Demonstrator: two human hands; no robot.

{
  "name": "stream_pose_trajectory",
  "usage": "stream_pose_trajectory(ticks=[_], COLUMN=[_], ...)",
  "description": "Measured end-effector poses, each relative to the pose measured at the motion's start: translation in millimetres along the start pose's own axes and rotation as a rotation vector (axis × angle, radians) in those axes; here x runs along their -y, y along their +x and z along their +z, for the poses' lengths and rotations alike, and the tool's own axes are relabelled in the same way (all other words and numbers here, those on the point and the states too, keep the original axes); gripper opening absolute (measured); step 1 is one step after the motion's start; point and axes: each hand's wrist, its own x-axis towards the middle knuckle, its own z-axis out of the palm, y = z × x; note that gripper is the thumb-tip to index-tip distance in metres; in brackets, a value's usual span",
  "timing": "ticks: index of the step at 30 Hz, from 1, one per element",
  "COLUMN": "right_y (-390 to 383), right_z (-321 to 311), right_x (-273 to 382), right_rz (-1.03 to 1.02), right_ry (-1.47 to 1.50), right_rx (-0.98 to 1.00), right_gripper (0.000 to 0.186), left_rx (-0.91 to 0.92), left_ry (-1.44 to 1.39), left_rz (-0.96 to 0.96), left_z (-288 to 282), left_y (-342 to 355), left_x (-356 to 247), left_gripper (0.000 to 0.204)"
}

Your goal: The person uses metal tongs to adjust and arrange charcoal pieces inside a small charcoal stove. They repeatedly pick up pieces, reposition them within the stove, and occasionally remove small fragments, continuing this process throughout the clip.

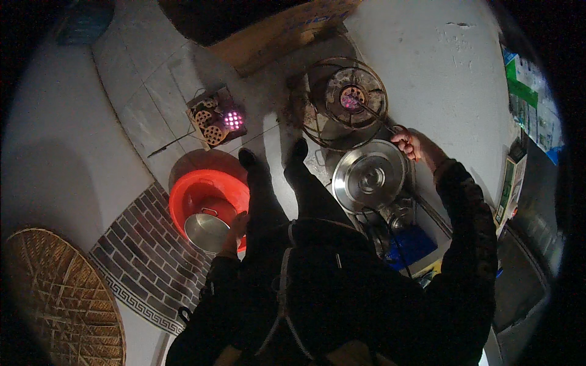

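Observation:
My right hand (pixel 408 145) is closed round the handle end of a thin metal tool, probably fire tongs (pixel 373 114). Its far end reaches into the mouth of a round coal stove (pixel 342 91), over a glowing honeycomb briquette (pixel 351 97). Just below that hand lies a large shiny metal lid (pixel 370 175). At the left, my left hand (pixel 237 230) grips the side of a metal pot (pixel 207 232), its fingers partly hidden in shadow. The pot leans over the near side of a red plastic basin (pixel 204 183).
A low tray with several honeycomb briquettes (pixel 212 135) stands beyond the basin, one briquette glowing (pixel 233 120). A thin rod (pixel 168 145) sticks out from it. A cardboard box (pixel 268 43) is at the back. A woven basket (pixel 61 299) is near left; a blue container (pixel 412 246) sits right.

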Motion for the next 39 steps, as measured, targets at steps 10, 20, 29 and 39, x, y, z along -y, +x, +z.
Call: stream_pose_trajectory(ticks=[10,20,29,39], right_y=[40.2,115.0,106.0,132.7], right_z=[8.6,11.4,26.9,-13.2], right_x=[42.4,40.3,56.4,54.4], right_rz=[-0.239,-0.484,-0.679,-0.289], right_ry=[-0.273,-0.329,-0.532,-0.819], right_rx=[0.019,-0.058,-0.129,-0.204], right_gripper=[0.032,0.029,0.030,0.036], left_rx=[-0.035,0.067,0.083,0.142], left_ry=[0.382,0.918,0.529,0.091], left_rz=[0.081,0.616,0.532,0.002], left_z=[1.4,-18.7,-2.8,-7.2], left_y=[0.1,30.0,3.1,40.9], left_x=[6.2,55.5,21.8,58.9], left_gripper=[0.032,0.027,0.041,0.043])
